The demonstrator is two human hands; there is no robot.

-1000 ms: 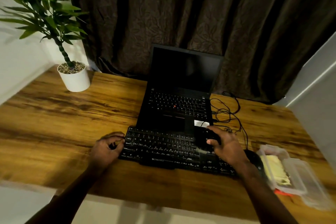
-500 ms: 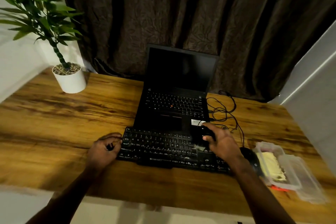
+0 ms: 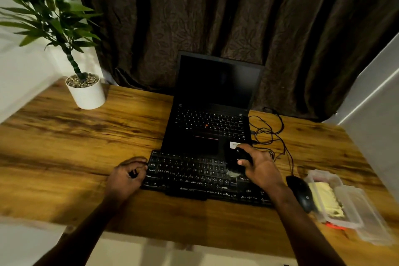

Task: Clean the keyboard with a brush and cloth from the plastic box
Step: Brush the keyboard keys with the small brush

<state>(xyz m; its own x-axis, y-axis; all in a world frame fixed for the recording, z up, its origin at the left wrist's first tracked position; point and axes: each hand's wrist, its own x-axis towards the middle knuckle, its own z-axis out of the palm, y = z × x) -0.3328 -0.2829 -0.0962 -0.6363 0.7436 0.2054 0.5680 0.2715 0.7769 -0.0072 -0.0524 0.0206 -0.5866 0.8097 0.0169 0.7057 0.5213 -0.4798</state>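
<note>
A black keyboard [image 3: 190,176] lies on the wooden desk [image 3: 75,157] in front of a laptop. My right hand [image 3: 260,167] is closed on a black brush [image 3: 234,163], whose pale bristles rest on the keys at the keyboard's right part. My left hand [image 3: 127,176] curls around the keyboard's left end and holds it. At the right stands an open clear plastic box [image 3: 321,181] with a yellow cloth [image 3: 326,198] inside.
An open black laptop [image 3: 213,114] sits behind the keyboard. Black cables [image 3: 268,134] trail right of it. A black mouse [image 3: 301,192] lies between keyboard and box. The box's clear lid [image 3: 367,220] lies beside it. A potted plant [image 3: 86,90] stands far left.
My right hand has shifted the brush slightly back across the keys at the right part. My left hand stays on the keyboard's left end. The camera view has drifted a little.
</note>
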